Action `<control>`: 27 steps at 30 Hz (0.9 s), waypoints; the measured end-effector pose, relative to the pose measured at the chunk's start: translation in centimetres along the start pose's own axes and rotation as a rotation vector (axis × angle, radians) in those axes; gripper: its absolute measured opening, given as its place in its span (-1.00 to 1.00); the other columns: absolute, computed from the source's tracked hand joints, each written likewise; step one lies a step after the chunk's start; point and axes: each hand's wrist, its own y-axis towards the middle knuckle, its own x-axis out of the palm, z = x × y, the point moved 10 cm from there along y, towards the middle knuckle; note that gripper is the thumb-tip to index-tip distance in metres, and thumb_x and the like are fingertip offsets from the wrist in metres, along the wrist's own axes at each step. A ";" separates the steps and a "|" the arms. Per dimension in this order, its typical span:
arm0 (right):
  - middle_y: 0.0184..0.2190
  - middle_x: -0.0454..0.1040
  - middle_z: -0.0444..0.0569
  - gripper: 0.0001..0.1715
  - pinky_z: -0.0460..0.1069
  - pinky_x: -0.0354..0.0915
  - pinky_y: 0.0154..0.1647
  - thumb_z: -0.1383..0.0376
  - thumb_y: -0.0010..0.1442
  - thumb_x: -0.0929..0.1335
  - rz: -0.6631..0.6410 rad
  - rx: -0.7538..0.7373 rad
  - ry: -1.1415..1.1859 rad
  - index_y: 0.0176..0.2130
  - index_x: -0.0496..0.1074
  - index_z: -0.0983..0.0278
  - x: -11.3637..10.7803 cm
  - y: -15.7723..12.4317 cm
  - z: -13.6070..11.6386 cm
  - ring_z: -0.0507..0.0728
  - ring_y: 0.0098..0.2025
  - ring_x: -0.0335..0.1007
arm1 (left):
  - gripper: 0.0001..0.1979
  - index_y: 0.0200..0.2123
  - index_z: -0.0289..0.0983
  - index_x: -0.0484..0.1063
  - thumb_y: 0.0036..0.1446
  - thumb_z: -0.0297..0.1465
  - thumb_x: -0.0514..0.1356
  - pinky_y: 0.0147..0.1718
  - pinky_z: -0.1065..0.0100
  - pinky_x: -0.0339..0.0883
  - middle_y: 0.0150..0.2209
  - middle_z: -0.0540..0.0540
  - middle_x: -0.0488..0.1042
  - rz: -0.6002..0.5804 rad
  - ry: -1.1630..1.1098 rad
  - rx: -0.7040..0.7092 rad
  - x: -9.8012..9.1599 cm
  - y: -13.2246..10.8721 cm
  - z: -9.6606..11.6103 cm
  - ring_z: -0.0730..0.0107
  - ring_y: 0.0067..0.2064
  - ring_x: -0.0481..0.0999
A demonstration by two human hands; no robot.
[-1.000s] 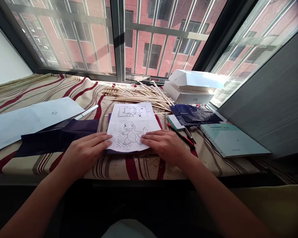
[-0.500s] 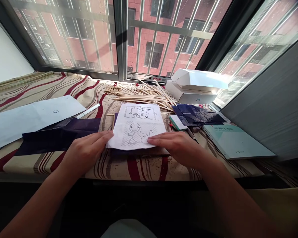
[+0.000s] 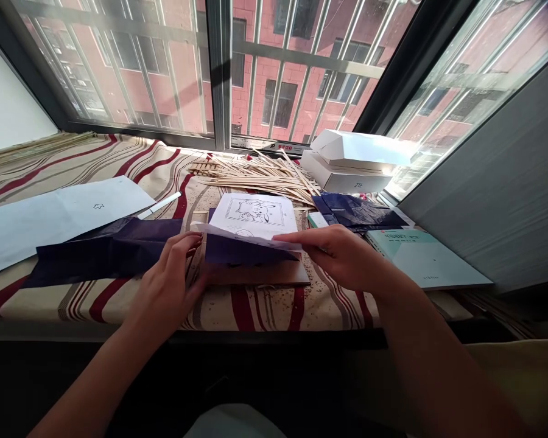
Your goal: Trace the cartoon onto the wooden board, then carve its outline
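Note:
A white drawing sheet (image 3: 256, 210) with a printed cartoon picture lies over dark blue carbon paper (image 3: 251, 249), the front edges of both raised. Under them is a flat brown wooden board (image 3: 265, 277). My right hand (image 3: 342, 252) pinches the sheet's front right edge between thumb and fingers. Beside the left edge of the stack, my left hand (image 3: 167, 283) has its fingers bent and its thumb apart, the thumb close to the board. The sheet's lower drawing is mostly hidden by the fold.
Thin wooden sticks (image 3: 265, 176) are heaped behind the sheet, beside a white box (image 3: 351, 173). A large white sheet (image 3: 64, 216) and dark blue paper (image 3: 109, 246) lie left. More dark blue paper (image 3: 360, 212) and a pale green book (image 3: 424, 258) lie right, on striped cloth (image 3: 132, 307).
The front of the drawing sheet and carbon paper has risen, baring the board below. My right hand has lifted that edge; my left hand has shifted slightly down and off the sheet's left edge.

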 end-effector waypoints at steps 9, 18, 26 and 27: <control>0.00 0.76 -0.10 -0.44 -0.09 0.56 0.02 0.55 0.34 0.29 0.271 -0.038 0.035 0.15 0.68 0.24 -2.1 -0.5 -0.6 0.12 -0.02 0.76 | -0.39 0.48 -0.01 0.12 0.46 -0.27 0.22 -0.18 0.18 0.65 0.33 -0.29 0.36 0.026 0.144 0.055 -1.0 0.7 0.6 0.11 0.00 0.69; -0.07 0.77 -0.11 -0.51 -0.01 0.60 -0.12 0.46 0.35 0.32 0.607 0.038 -0.012 0.11 0.71 0.20 -4.8 -1.7 1.5 0.16 -0.14 0.74 | -0.38 0.45 -0.36 0.31 0.46 -0.19 0.21 0.30 -0.05 0.47 0.43 -0.39 0.42 -0.515 0.326 0.309 7.9 5.3 7.1 -0.17 0.40 0.45; 0.01 0.76 -0.01 -0.49 -0.03 0.56 -0.01 0.47 0.40 0.26 0.498 0.028 0.060 0.15 0.67 0.28 -2.8 -2.0 1.6 0.15 -0.03 0.74 | -0.52 0.29 -0.34 0.50 0.34 -0.57 0.15 -0.25 0.12 0.51 0.00 -0.33 0.69 -0.684 0.448 0.360 10.6 6.8 7.0 -0.09 -0.08 0.73; 0.02 0.75 -0.01 -0.49 -0.02 0.56 0.01 0.47 0.40 0.26 0.500 0.032 0.066 0.15 0.67 0.27 -2.7 -2.0 1.7 0.16 0.00 0.73 | -0.51 0.27 -0.35 0.51 0.31 -0.61 0.14 -0.28 0.12 0.48 -0.03 -0.32 0.69 -0.684 0.457 0.374 10.5 6.8 6.9 -0.10 -0.11 0.73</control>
